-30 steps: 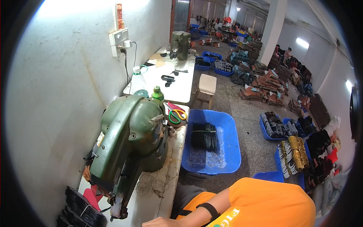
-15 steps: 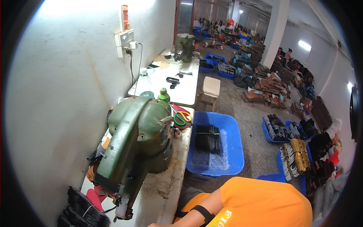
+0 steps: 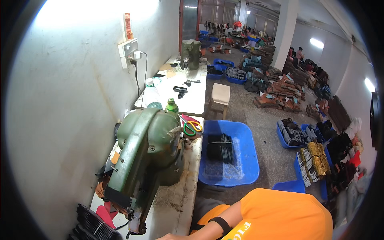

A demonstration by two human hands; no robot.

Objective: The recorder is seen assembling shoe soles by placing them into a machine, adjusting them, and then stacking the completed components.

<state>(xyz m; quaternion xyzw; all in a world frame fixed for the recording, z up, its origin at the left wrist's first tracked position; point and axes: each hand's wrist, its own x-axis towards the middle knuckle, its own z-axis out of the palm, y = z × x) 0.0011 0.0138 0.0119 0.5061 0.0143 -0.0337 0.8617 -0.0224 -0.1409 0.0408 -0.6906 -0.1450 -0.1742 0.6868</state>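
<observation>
Neither of my hands shows; my right arm (image 3: pixel 206 231), with a black band round it, comes out of an orange sleeve and runs off the lower edge. In front of the arm stands a worn green sewing machine (image 3: pixel 138 138) on a white table (image 3: pixel 176 206). Below the machine's near end, a stack of black pieces (image 3: pixel 94 224) is tied with pale string beside some red material (image 3: pixel 106 215). Scissors (image 3: pixel 192 127) with yellow and green handles lie behind the machine, near a green bottle (image 3: pixel 172 105). Loose thread (image 3: pixel 168 197) is scattered on the tabletop.
Right of the table, a blue tub (image 3: pixel 249 160) holds a tied black bundle (image 3: pixel 220 149). Farther back are a stool (image 3: pixel 221 94) and a second green machine (image 3: pixel 191 55). Piles of brown pieces (image 3: pixel 284 90) and more blue tubs (image 3: pixel 290 186) stand on the floor. People are in the distance.
The view has shifted slightly, so the machine and table sit a little lower in it. My right arm has moved slightly right and down in the picture.
</observation>
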